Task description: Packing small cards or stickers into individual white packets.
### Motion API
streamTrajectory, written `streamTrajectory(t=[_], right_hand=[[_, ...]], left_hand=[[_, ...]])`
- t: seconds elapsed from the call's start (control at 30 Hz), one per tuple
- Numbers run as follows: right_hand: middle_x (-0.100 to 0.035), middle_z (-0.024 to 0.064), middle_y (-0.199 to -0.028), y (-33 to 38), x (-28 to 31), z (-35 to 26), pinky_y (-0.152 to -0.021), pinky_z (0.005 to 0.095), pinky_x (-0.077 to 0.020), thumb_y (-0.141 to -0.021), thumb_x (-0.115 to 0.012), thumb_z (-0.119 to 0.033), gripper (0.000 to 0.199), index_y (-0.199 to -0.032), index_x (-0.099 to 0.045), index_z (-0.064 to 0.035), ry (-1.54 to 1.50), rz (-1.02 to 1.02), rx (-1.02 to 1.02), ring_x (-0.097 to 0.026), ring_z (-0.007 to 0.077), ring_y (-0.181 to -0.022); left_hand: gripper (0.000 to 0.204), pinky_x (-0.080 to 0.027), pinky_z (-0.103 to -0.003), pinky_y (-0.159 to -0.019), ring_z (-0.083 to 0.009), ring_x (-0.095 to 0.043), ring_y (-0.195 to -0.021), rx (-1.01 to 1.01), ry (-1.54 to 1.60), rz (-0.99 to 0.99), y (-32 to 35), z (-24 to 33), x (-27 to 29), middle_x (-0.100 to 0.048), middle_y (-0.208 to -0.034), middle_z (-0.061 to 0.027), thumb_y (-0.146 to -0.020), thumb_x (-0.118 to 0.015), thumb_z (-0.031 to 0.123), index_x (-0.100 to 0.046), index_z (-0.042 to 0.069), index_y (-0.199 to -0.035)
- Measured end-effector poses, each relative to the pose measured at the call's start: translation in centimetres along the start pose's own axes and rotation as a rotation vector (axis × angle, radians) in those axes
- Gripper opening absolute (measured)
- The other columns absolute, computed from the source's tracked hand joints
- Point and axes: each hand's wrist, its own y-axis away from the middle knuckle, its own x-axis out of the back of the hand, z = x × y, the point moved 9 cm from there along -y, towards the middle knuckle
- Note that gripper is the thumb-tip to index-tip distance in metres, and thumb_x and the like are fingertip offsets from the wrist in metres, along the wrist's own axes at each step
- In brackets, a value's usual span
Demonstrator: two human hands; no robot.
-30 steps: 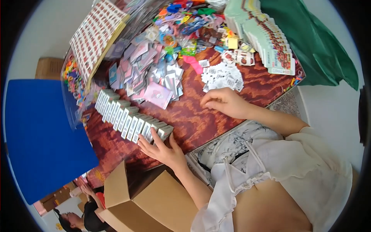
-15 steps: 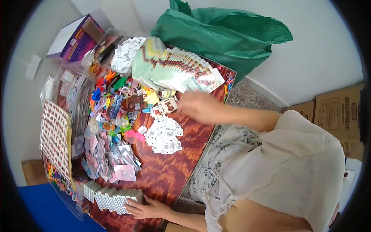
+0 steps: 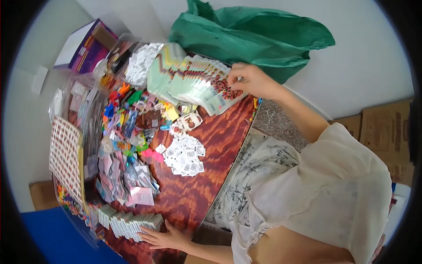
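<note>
My right hand [image 3: 251, 80] reaches to the far end of the red-brown wooden table [image 3: 220, 141] and pinches the top card of a fanned stack of pale green patterned cards [image 3: 193, 79]. My left hand [image 3: 163, 238] lies flat at the near end, fingers spread, against the end of a row of small white packets [image 3: 127, 223] standing on edge. Between my hands lies a loose pile of small white tags [image 3: 184, 155].
A green plastic bag [image 3: 250, 35] lies behind the card stack. The table's left side is crowded with colourful clips and trinkets [image 3: 127, 119], pink and silver sachets [image 3: 127, 180], a red-patterned sheet [image 3: 65, 158] and a purple box [image 3: 85, 48]. Cardboard boxes [image 3: 382, 127] stand at right.
My right hand has moved from the tag pile up to the fanned cards and gripped the top one. My left hand stays on the packet row. My head has turned.
</note>
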Motion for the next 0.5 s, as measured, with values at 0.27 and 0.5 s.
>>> streamTrajectory(t=[0.27, 0.5], right_hand=[[-0.060, 0.0090, -0.101, 6.7, -11.8, -19.0, -0.089, 0.0461, -0.0429, -0.070, -0.066, -0.014, 0.013, -0.078, -0.060, -0.0064, 0.124, -0.248, 0.883, -0.057, 0.0307, -0.104], [-0.052, 0.0147, -0.133, 6.3, -16.0, -21.0, -0.099, 0.0475, -0.0404, -0.075, -0.072, -0.010, 0.034, -0.107, -0.063, -0.0058, -0.415, -0.446, 0.671, -0.048, 0.0342, -0.123]], left_hand=[[0.072, -0.036, -0.038, -0.108, -0.0263, -0.044, -0.132, -0.191, 1.388, -0.766, 0.9, 17.8, 6.3, -0.045, -0.143, -0.0207, -0.085, -0.074, 0.011, -0.038, -0.001, -0.146], [0.092, -0.035, -0.035, -0.109, -0.0213, -0.044, -0.132, 0.161, 2.068, -1.176, 5.9, 15.9, 1.0, -0.044, -0.144, -0.0124, -0.082, -0.080, 0.033, -0.029, -0.004, -0.149]])
